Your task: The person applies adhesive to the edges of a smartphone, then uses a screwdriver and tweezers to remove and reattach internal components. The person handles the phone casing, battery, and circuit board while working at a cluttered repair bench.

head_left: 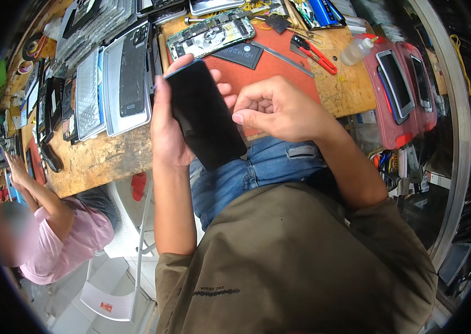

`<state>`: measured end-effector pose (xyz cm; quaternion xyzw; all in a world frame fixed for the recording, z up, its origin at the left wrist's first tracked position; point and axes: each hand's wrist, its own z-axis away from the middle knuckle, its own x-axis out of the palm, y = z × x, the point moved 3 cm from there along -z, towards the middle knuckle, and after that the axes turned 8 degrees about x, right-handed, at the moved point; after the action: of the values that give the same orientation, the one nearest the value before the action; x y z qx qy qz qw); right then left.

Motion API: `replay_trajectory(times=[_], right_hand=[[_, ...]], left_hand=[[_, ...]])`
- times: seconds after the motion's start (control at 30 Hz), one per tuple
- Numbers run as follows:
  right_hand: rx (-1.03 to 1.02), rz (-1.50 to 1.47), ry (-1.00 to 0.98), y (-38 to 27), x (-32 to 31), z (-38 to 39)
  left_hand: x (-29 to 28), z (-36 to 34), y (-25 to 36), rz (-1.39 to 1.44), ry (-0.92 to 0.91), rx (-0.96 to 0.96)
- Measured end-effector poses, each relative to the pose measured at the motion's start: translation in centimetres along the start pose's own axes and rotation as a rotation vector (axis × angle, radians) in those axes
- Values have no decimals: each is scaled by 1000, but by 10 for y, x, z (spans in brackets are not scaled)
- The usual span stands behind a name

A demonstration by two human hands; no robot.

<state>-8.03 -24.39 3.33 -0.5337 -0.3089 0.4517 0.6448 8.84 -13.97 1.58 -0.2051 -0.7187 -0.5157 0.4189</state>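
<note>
My left hand [166, 125] holds a smartphone [205, 117] with a dark screen, tilted over my lap, its fingers round the far edge. Close against the phone's right edge is my right hand [282, 108], with curled fingers and the thumb pressed to the index finger. Whatever may lie in that pinch is hidden. Beyond the hands, an opened phone [213, 37] with a green frame shows its inner parts. Next to it a flat black battery [242, 54] and a thin metal strip [284, 59] rest on a red mat [294, 86].
On the wooden bench are a red utility knife [318, 54] and a clear dropper bottle [356, 51]. A pink tray [383, 114] with phones stands at right. Trays with phone parts [129, 72] crowd the left. A person in pink [74, 239] sits at far left by a white chair [115, 298].
</note>
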Motion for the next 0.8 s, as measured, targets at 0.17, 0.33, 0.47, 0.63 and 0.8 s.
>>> replay_trajectory(times=[0.17, 0.33, 0.47, 0.63, 0.8], right_hand=[[94, -272, 92, 0, 2, 6], [0, -360, 454, 0, 27, 15], [-56, -364, 419, -4, 35, 18], [18, -197, 253, -23, -1, 30], [35, -13, 120, -35, 3, 31]], left_hand=[[-13, 2, 7, 176, 150, 132], [-8, 3, 5, 203, 163, 192], [-1, 3, 3, 292, 128, 183], [14, 7, 5, 237, 51, 110], [31, 17, -1, 132, 42, 64]])
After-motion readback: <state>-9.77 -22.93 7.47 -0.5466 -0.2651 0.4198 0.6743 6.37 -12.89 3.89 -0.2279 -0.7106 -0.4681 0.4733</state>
